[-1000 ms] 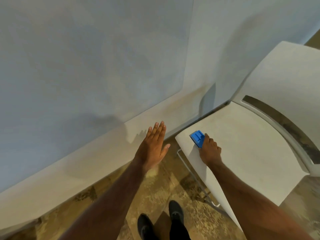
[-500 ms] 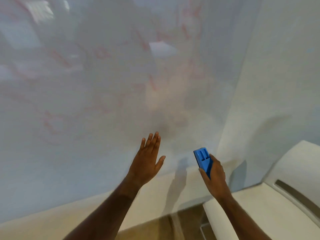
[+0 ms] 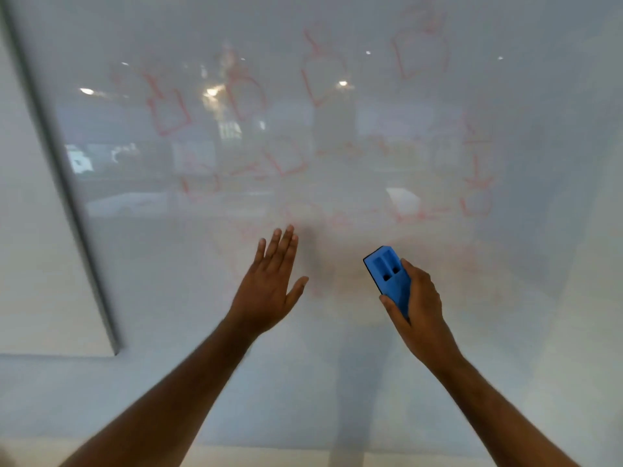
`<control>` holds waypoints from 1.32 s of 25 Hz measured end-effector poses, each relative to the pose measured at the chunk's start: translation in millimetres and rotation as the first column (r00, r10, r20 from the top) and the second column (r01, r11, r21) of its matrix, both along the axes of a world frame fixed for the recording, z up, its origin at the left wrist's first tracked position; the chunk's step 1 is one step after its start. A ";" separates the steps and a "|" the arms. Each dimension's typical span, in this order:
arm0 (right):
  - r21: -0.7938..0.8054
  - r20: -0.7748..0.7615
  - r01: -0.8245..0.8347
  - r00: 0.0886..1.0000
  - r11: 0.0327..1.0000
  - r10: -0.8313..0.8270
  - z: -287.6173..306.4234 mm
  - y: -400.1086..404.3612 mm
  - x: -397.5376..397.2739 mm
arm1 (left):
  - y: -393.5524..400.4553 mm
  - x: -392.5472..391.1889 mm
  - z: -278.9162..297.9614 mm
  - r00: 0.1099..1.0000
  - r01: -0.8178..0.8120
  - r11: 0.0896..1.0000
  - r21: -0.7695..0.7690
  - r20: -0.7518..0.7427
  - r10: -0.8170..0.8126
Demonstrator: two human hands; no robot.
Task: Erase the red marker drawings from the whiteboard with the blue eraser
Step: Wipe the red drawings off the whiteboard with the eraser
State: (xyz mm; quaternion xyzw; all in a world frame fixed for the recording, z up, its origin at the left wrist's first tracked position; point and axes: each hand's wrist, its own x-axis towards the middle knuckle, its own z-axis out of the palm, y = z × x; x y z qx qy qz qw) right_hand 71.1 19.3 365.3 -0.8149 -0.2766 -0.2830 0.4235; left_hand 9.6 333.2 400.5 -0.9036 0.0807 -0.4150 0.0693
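Observation:
A glossy whiteboard (image 3: 337, 348) fills the view in front of me. Red marker drawings (image 3: 168, 109), box-like shapes and strokes, are spread over its upper half, with fainter red smudges lower down near my hands. My right hand (image 3: 416, 305) grips the blue eraser (image 3: 389, 276), holding it upright just below the drawings; whether it touches the board I cannot tell. To its left, my left hand (image 3: 269, 284) is raised flat with fingers spread and nothing in it, close to the board surface.
A grey vertical frame edge (image 3: 67, 183) runs down the left side, with a lighter panel (image 3: 30, 247) beyond it. Room lights reflect in the board. A pale ledge (image 3: 269, 456) runs along the bottom.
My right hand has lifted the eraser off the white chair and brought it up before the board. The view tilted up from floor and chair to the drawings. My left hand rose too.

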 end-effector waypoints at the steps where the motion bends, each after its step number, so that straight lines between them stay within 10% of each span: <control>1: 0.002 0.042 -0.012 0.999 1.000 0.011 16.6 8.8 -0.5 | 14.0 -2.8 16.8 0.999 -0.019 1.000 0.003 0.039 0.019; 15: -0.089 0.547 -0.041 0.833 0.995 0.083 226.0 196.3 3.0 | 261.5 -24.8 243.9 0.893 -0.162 0.985 -0.053 0.417 0.169; 33: -0.115 0.865 0.133 0.500 0.984 0.034 379.6 373.4 8.0 | 339.3 16.7 271.1 0.812 -0.037 0.994 -0.099 0.576 0.088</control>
